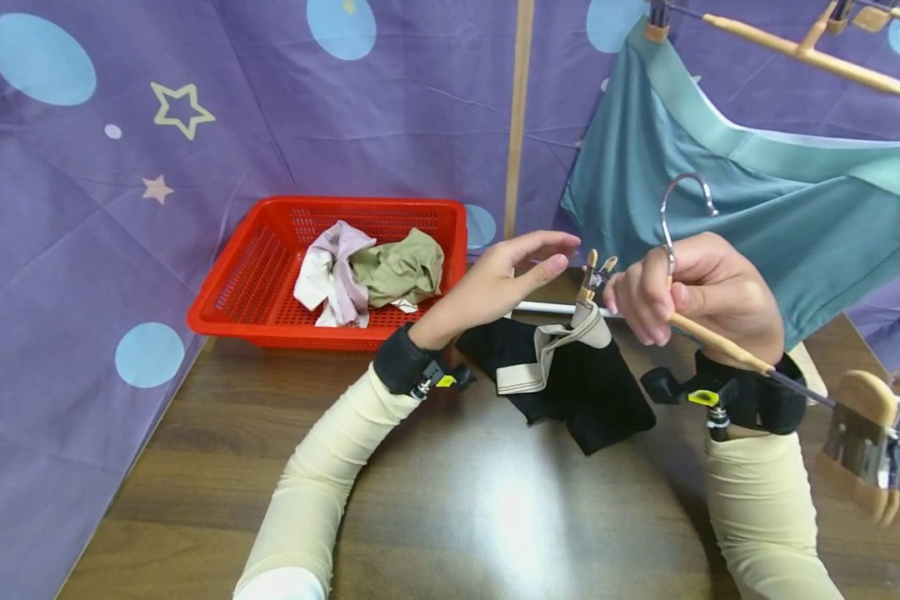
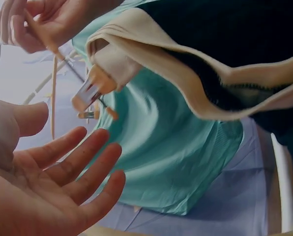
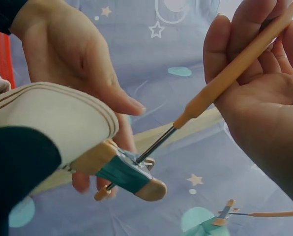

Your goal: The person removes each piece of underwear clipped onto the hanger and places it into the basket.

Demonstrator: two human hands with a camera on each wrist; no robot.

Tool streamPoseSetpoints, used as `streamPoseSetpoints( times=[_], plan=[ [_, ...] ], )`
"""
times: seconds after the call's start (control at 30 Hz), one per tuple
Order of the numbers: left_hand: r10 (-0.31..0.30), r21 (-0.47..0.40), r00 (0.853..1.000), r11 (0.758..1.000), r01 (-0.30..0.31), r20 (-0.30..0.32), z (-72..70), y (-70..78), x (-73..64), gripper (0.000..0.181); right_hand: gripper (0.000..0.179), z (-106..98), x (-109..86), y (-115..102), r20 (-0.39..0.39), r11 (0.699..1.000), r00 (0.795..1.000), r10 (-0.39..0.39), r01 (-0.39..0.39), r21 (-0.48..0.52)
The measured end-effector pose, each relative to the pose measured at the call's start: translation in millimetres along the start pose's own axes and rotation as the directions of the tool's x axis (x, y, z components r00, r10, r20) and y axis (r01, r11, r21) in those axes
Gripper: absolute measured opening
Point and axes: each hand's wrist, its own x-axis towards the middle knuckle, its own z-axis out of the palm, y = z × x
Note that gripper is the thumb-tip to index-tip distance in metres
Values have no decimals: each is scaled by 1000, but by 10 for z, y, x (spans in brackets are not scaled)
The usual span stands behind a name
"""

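Observation:
My right hand (image 1: 708,292) grips a wooden clip hanger (image 1: 720,340) just below its metal hook (image 1: 667,217), fingers curled round the bar. Black shorts (image 1: 570,392) with a beige waistband hang from the hanger's left clip (image 1: 591,279), one corner pinched in it. At the other end, the right clip (image 1: 862,433) comes close to the camera, with no cloth seen in it. Beside the left clip is my left hand (image 1: 495,279); its fingers (image 2: 82,164) are spread and relaxed, holding nothing.
A red basket (image 1: 228,283) holds a pale pink-white cloth (image 1: 337,267) and an olive cloth (image 1: 401,271). Behind my right hand, a teal garment (image 1: 690,192) hangs from another hanger (image 1: 817,54). A white rod (image 1: 547,308) lies behind the shorts on the wooden table (image 1: 420,517).

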Motion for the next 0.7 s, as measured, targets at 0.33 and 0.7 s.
streamPoseSetpoints(
  times=[0.33, 0.7],
  plan=[
    [-30, -157, 996, 987, 42, 78, 39, -44, 36, 38, 23, -56, 43, 99, 32, 996, 999, -43, 41, 82],
    [-97, 16, 992, 995, 97, 74, -111, -50, 9, 32, 21, -245, -100, 53, 0, 996, 996, 88, -88, 29]
  ],
)
